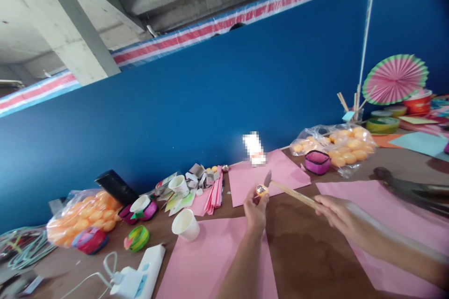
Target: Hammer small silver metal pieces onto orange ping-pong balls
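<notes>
My left hand (256, 209) is closed around a small orange ball (261, 190) with a shiny silvery patch on its top, held above the table between pink sheets. In my right hand (333, 212) is a thin wooden stick (293, 194), pinched near its right end. The stick points left toward the ball, and a dark pointed tip (268, 178) shows just above the ball. Whether that tip belongs to the stick is unclear. Below and left of the ball, a white paper cup (185, 225) stands at the edge of a pink sheet (210, 257).
Bags of orange balls (84, 215) (345, 145) lie left and right. A power strip (150, 266) sits front left. A dark curved tool (403, 187) lies at right. Behind the table rises a blue partition (196, 103); a pink fan (395, 79) stands at back right.
</notes>
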`<state>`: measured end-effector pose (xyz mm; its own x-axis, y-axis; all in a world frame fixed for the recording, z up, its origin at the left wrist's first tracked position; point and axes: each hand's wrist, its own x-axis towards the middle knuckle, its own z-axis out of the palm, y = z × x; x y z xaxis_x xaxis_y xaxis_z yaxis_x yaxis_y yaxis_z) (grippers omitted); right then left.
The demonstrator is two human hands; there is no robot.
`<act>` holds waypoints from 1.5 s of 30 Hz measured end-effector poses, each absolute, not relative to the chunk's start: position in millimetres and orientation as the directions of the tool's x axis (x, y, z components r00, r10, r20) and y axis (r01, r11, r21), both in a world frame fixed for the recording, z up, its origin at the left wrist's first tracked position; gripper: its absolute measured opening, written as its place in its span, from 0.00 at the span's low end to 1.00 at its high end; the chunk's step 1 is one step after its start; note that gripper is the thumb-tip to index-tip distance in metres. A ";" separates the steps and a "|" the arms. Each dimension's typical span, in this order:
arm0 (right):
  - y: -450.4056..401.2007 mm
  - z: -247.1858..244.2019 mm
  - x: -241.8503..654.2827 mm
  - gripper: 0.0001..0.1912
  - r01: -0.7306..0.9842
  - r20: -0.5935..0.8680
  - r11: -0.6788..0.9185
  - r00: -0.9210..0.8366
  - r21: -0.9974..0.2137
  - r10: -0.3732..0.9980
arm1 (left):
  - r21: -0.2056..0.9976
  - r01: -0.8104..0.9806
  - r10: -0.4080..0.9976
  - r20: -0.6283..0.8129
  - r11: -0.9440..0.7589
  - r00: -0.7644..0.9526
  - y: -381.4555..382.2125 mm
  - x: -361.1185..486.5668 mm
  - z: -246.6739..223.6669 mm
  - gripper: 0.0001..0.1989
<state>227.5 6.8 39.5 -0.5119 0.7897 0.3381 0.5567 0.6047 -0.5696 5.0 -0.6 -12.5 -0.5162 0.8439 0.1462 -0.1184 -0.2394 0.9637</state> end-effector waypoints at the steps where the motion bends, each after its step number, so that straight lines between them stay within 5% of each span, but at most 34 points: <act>1: 6.8 42.0 226.6 0.14 0.553 0.328 0.607 -0.524 -0.571 0.786 | 0.967 -0.107 0.844 0.145 -0.231 -0.517 -0.3 5.0 -13.0 0.24; 32: 10.3 40.0 217.5 0.13 0.554 0.241 0.577 -0.563 -0.600 0.791 | 0.980 -0.033 0.854 0.153 -0.195 -0.497 -3.0 7.4 -8.0 0.24; 39: 6.7 42.9 216.5 0.14 0.569 0.158 0.509 -0.554 -0.646 0.818 | 0.969 -0.030 0.846 0.200 -0.246 -0.495 -1.9 7.0 -7.0 0.17; 45: 6.5 43.7 217.0 0.15 0.564 0.188 0.523 -0.544 -0.639 0.818 | 0.971 -0.070 0.840 0.159 -0.227 -0.520 -2.5 7.5 -7.4 0.24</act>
<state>217.0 6.5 43.7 -0.5444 0.8176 0.1878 0.5641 0.5225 -0.6393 7.5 -2.5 -7.4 -0.5195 0.8396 0.1586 -0.0700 -0.2268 0.9714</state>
